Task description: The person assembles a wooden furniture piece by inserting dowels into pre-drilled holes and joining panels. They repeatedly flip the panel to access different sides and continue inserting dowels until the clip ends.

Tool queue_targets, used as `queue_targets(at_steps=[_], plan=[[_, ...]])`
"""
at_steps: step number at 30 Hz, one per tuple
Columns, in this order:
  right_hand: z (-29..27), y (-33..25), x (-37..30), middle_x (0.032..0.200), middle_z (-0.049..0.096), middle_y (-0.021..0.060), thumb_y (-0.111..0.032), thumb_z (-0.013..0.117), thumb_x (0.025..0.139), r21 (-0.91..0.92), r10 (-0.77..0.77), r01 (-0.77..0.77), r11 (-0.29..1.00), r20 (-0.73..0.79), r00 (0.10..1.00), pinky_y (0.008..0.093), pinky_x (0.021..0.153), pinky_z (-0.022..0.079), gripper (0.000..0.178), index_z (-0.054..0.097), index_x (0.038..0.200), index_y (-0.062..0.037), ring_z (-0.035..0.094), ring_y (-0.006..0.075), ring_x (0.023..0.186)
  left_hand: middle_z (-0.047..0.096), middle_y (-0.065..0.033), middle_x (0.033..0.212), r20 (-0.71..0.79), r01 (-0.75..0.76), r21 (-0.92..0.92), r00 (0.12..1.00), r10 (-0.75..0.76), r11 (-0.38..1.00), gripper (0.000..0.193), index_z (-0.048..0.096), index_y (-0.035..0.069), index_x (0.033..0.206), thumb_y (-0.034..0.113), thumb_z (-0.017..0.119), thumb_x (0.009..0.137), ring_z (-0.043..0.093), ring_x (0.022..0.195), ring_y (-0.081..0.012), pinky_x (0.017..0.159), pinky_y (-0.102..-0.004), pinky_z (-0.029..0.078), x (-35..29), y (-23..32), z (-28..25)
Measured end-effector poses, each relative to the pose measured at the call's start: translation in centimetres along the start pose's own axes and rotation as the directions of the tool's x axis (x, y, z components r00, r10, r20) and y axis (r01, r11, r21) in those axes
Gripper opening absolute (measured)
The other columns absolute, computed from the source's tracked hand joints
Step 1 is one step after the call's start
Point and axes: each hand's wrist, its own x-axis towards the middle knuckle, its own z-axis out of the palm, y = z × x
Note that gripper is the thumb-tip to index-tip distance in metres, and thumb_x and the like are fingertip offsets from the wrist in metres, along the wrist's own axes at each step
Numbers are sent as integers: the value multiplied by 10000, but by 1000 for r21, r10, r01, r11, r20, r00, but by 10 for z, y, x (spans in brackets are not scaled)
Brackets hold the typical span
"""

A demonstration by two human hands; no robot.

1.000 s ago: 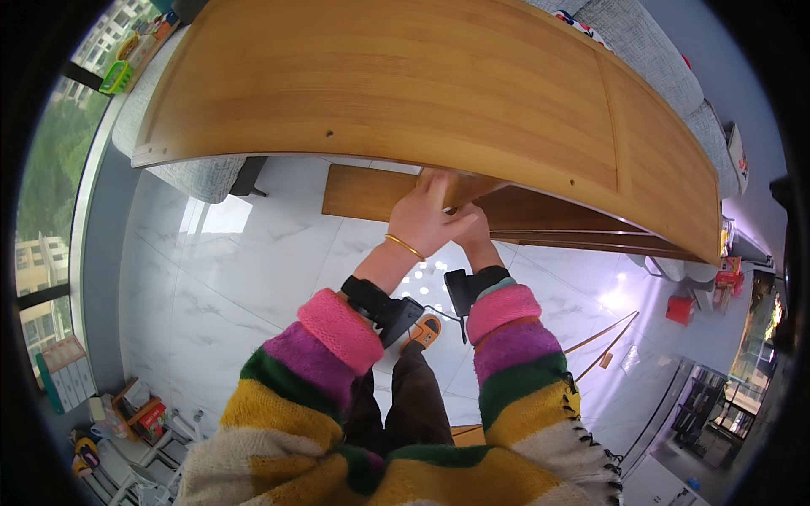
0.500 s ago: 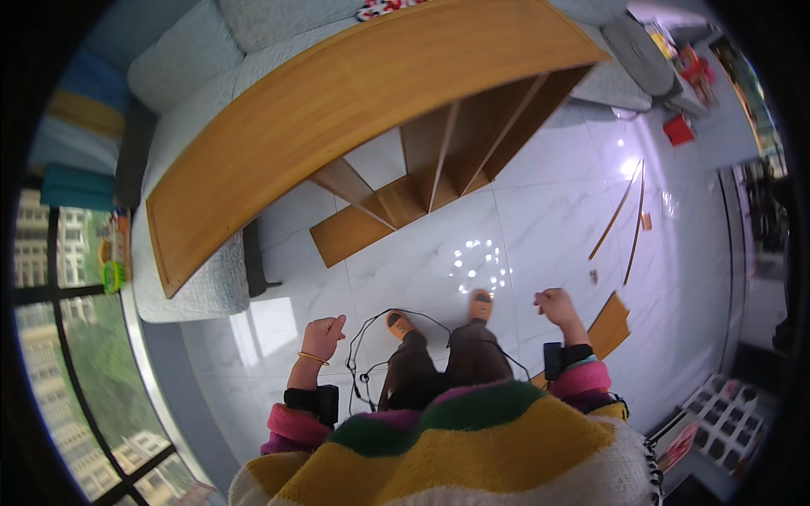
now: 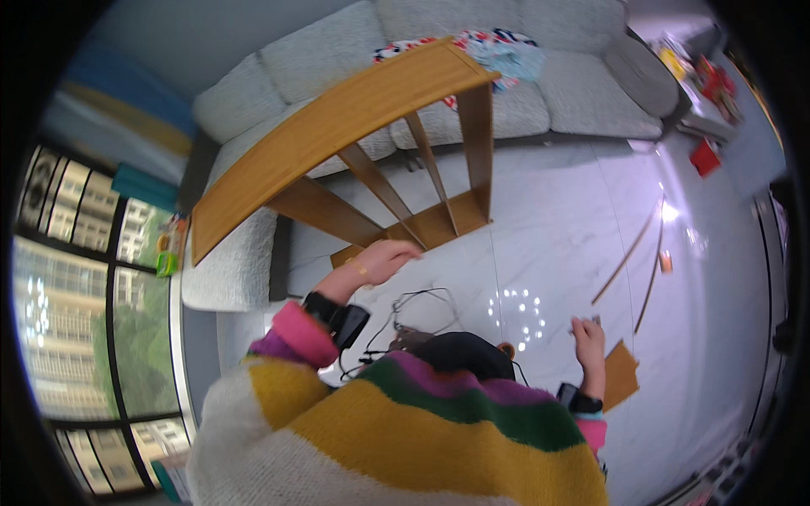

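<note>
A long wooden shelf unit (image 3: 337,118) with several upright dividers stands tilted in front of the sofa, its broad panel uppermost. My left hand (image 3: 384,260) reaches forward with fingers stretched out, holding nothing. In the picture it overlaps the unit's lower board (image 3: 464,211); I cannot tell whether they touch. Down at my right side, my right hand (image 3: 588,341) has its fingers curled in, and no held thing shows. A small greyish object (image 3: 596,320) shows beside its fingertips, seemingly on the floor. Close to that hand lies a flat wooden board (image 3: 623,377).
Two thin wooden strips (image 3: 626,260) and a small orange-brown piece (image 3: 666,261) lie on the glossy tiled floor (image 3: 557,219). A grey sofa (image 3: 498,110) lines the back. Black cables (image 3: 422,295) lie by my feet. Windows (image 3: 93,312) are at left.
My left hand has moved forward and its fingers have straightened. My view has shifted, showing more of the sofa and the unit's far end. The right hand stays low, fingers curled.
</note>
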Motion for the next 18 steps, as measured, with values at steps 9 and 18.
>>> queue_targets(at_steps=[9,18], plan=[[-118,39,92,551,411,-44,-278,526,928,198,-15,55,979,-200,980,241,484,275,372,578,674,-11,345,54,529,554,-9,682,282,320,-239,926,-250,917,289,606,57,1114,78,489,851,564,671,-94,592,-248,449,161,80,28],[-193,3,318,606,517,-24,-175,592,880,98,25,-14,995,-111,993,217,542,365,170,644,872,-13,446,53,587,614,-48,758,88,154,-442,988,-128,884,333,561,69,1176,66,489,850,574,725,-152,701,-297,467,370,44,56]])
